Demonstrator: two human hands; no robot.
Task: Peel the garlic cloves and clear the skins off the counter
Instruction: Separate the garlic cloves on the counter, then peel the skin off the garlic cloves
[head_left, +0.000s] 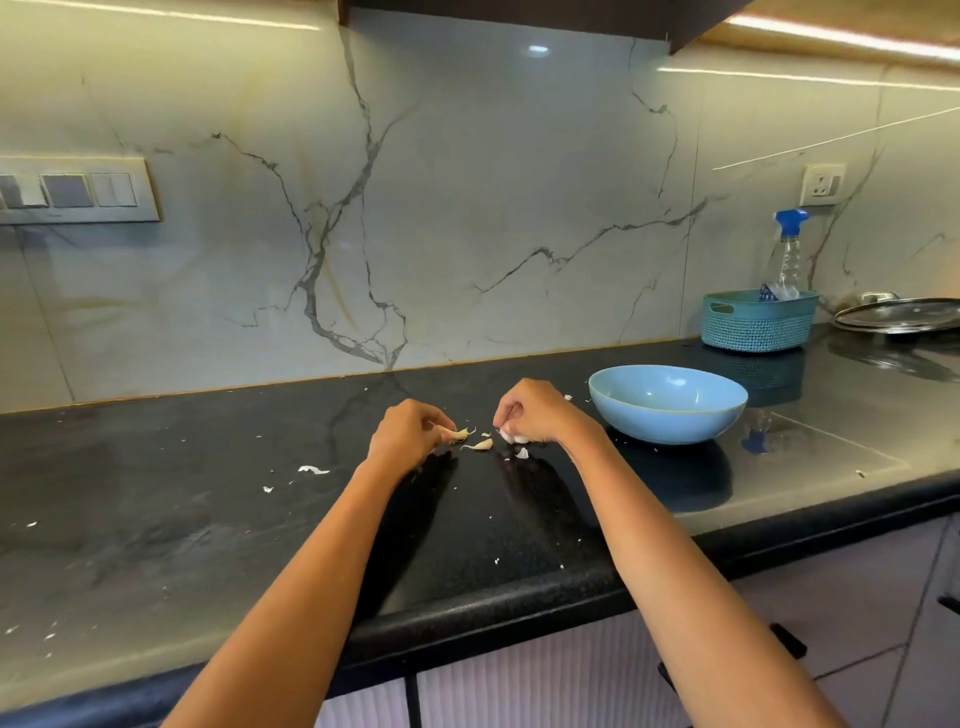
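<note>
The pale marble-patterned wall panel with dark grey veins (467, 208) fills the background, carrying a grey switch plate (72, 191) at far left and a white wall socket (822, 184) at right. Below it runs the glossy black speckled stone counter (208, 519), its rounded front edge above pale ribbed cabinet fronts (545, 675).

On the counter to the right stands a light blue round ceramic bowl (667, 402); its inside, as far as visible, shows nothing. Behind it, against the wall, sits a teal perforated plastic basket (756, 322) holding a clear spray bottle with a blue trigger head (789, 249). A round glass pan lid with a metal rim (901, 313) lies at the far right.

Both bare forearms reach in from the lower edge. The left hand (408, 434) has its fingers curled, pinching a yellowish garlic clove with loose papery skin (457, 434) low over the counter. The right hand (535, 410) is close beside it, apart from it, fingers bunched and curled around a small white garlic piece (514, 437); whether that piece is peeled cannot be told.

Between the hands, a second pale garlic clove (480, 445) lies on the counter. White skin scraps are scattered about: one strip (313, 470) to the left, a flake (522, 453) under the right hand, finer specks (31, 629) toward the near left edge.
</note>
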